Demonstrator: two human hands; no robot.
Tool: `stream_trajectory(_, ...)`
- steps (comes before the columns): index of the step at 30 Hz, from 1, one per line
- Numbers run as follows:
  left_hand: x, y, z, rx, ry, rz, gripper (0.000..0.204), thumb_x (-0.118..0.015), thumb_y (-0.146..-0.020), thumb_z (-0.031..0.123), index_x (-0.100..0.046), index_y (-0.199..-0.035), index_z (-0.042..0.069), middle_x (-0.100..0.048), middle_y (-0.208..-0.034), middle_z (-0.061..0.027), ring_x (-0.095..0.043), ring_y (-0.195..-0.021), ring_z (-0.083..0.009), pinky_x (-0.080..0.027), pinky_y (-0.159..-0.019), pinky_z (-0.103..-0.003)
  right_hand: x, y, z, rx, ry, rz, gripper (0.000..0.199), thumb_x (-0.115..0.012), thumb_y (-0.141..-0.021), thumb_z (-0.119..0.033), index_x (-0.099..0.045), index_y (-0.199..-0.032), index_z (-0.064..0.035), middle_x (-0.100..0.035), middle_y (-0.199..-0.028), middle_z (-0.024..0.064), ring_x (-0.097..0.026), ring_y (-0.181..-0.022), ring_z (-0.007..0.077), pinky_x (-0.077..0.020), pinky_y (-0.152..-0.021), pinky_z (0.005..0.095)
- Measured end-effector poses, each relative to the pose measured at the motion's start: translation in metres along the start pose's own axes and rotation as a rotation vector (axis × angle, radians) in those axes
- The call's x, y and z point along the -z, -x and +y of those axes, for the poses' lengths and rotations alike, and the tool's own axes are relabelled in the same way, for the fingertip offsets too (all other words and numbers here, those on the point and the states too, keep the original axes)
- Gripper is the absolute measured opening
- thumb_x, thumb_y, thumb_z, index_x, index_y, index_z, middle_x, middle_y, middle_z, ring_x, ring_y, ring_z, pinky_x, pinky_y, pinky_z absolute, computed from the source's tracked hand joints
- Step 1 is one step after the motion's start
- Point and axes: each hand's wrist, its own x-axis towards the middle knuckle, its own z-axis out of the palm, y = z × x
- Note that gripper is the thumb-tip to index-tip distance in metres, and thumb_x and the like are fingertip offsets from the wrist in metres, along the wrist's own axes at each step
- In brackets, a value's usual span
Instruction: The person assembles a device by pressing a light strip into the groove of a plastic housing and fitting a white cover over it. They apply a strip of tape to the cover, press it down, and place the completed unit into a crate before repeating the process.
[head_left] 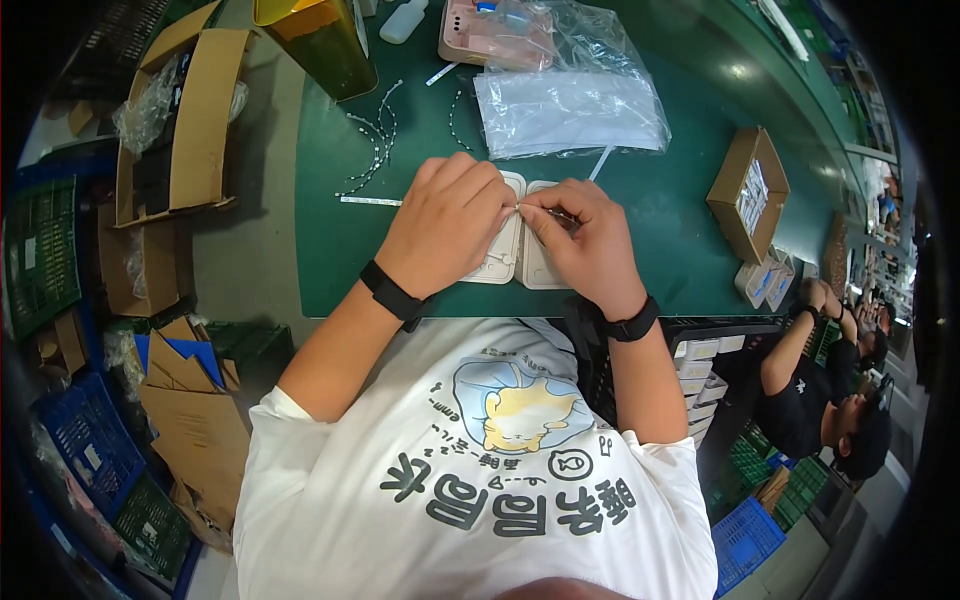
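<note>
**Two Hands Meet Over a White Case**

A white plastic case made of two shallow halves with round corners lies on a smooth green table. The halves sit side by side. I cannot tell if they are joined.

The left hand is over the left half of the case and covers a lot of it. Its fingers are curled in, but its thumb is hidden, so I cannot tell if they grip anything. The right hand is over the right half. Its thumb and pointing finger are pinched together on a tiny pale bit above the gap between the halves. It is too small for me to tell what it is. The left fingertips are right next to it.

A thin, flat white strip sticks out to the left of the case, near the left hand. Farther left and past the case are twisty black-and-white cords.

Just past the case, a crinkly clear plastic bag with flat white sheets lies on the table. A pink plastic box with rounded corners is farther past the case. A tall yellow and dark metal can stands far off to its left.

Well to the right of the case is an open brown cardboard box with small pale things inside.
</note>
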Motion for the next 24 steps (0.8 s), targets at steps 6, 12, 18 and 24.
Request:
stream_trajectory(6,-0.002,0.001,-0.002,-0.023,0.003,0.023,0.011,-0.081,-0.097,0.012,-0.073,-0.103,0.010,-0.066,-0.103,-0.0041,-0.065,-0.105,-0.0284,-0.049,-0.096,-0.044,-0.002,-0.001,-0.002,-0.019,0.016,-0.004,0.012,-0.088,-0.102,-0.011,-0.087,-0.112,-0.0032,-0.078,-0.094,0.0059,-0.063,-0.084,0.0193,-0.0517,-0.074,0.0335)
stream_trajectory(12,0.006,-0.001,0.002,0.014,0.008,-0.044,0.022,-0.086,-0.093,0.016,-0.074,-0.109,0.009,-0.069,-0.109,-0.0075,-0.066,-0.110,-0.0322,-0.050,-0.100,-0.045,0.013,0.010,0.004,0.061,-0.055,0.063,0.014,-0.084,-0.103,-0.008,-0.086,-0.117,-0.0036,-0.080,-0.102,0.0084,-0.068,-0.091,0.0181,-0.0547,-0.079,0.0318)
stream_trajectory(18,0.000,-0.014,0.057,0.095,0.079,-0.127,0.096,-0.100,-0.078,0.029,-0.056,-0.160,0.006,-0.067,-0.147,-0.0161,-0.062,-0.139,-0.0387,-0.042,-0.127,-0.053,0.008,0.024,0.044,-0.181,-0.131,0.373,0.021,-0.085,-0.101,-0.006,-0.083,-0.122,-0.0040,-0.080,-0.112,0.0061,-0.072,-0.102,0.0142,-0.0580,-0.088,0.0310)
stream_trajectory(24,-0.020,-0.013,0.057,0.047,0.008,-0.281,0.139,-0.106,-0.070,0.035,-0.030,-0.182,0.005,-0.061,-0.161,-0.0165,-0.056,-0.153,-0.0367,-0.031,-0.136,-0.062,0.005,0.046,0.040,0.000,0.160,0.456,0.024,-0.087,-0.099,-0.003,-0.080,-0.122,-0.0027,-0.080,-0.112,0.0022,-0.071,-0.099,0.0105,-0.0578,-0.090,0.0293)
